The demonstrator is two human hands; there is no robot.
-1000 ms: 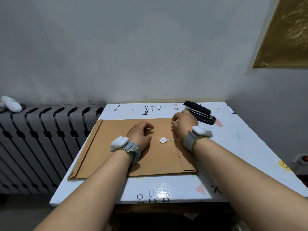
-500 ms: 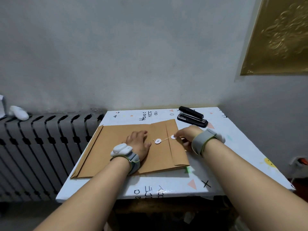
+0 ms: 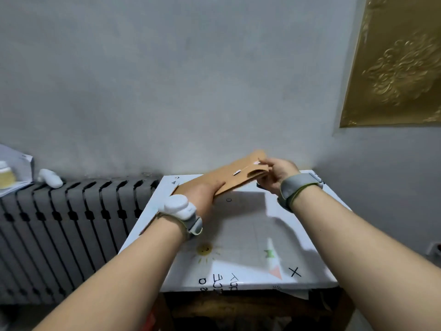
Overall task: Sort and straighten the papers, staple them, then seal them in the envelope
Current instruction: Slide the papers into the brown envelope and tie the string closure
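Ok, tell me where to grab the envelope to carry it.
Probably the flap end, from the right: the envelope has its right end tilted up off the table, edge raised and free, where the right hand grips it. The left hand is on the lower left part.

The envelope (image 3: 229, 180) slants above the table (image 3: 250, 235), with the radiator (image 3: 71, 223) to its left.

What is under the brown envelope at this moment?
The envelope, gripped by the left hand and right hand, is tilted with its right end raised. Beneath that end only the shadowed patterned table shows. The table's far edge is covered.
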